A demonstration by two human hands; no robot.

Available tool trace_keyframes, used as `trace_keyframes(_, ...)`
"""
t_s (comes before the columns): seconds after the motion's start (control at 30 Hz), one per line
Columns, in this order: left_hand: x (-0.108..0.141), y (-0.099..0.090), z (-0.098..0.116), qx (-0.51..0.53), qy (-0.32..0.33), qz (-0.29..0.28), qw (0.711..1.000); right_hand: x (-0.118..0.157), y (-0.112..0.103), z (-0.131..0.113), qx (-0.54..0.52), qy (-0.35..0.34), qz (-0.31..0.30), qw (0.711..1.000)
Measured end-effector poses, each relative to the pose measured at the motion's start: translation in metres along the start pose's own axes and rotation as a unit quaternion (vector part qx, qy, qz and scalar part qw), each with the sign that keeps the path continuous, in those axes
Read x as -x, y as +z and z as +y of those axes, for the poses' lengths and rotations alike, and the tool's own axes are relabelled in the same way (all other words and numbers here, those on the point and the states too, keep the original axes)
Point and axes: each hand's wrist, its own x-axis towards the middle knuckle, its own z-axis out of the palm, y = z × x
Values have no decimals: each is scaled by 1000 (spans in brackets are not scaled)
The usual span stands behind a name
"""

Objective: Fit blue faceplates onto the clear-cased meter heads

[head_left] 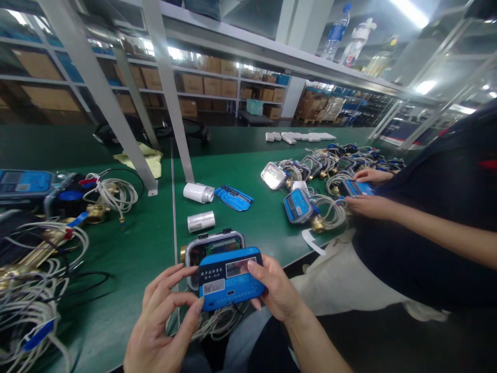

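Observation:
A blue meter faceplate (233,280) with a dark printed strip, a small window and a QR sticker is held up between my two hands. My left hand (166,311) grips its left edge between thumb and fingers. On the right side, my right hand (277,290) clasps it, thumb on the front and fingers behind. Just behind the faceplate sits an open meter housing (189,259) with a circuit board inside, partly hidden by it. Brass shows at the housing's left, and coiled grey cables (217,324) lie beneath.
Two white rolls (198,192) and a stack of blue faceplates (233,198) lie ahead on the green bench (147,248). Cabled meters (73,199) crowd the left; another meter (298,206) stands right. A co-worker's hands (365,194) hold a meter. A metal post (169,93) rises ahead.

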Motion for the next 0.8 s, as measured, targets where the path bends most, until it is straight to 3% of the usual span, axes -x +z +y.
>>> trace_keyframes(0.17,-3,0,4,-6,-38,61,997,-1,-10,1,23,-24,62,998)
trace_keyframes(0.33,-3,5,10,-23,-54,99,993,-2,-9,9,154,-147,158,964)
trace_keyframes(0.53,1,7,17,-49,-74,106,990,-3,-3,16,103,-112,184,971)
trace_keyframes(0.63,2,10,18,-58,-101,118,986,-2,-2,18,143,-109,183,967)
trace_keyframes(0.8,-2,15,16,-43,-141,110,983,-2,-2,22,319,-240,237,886)
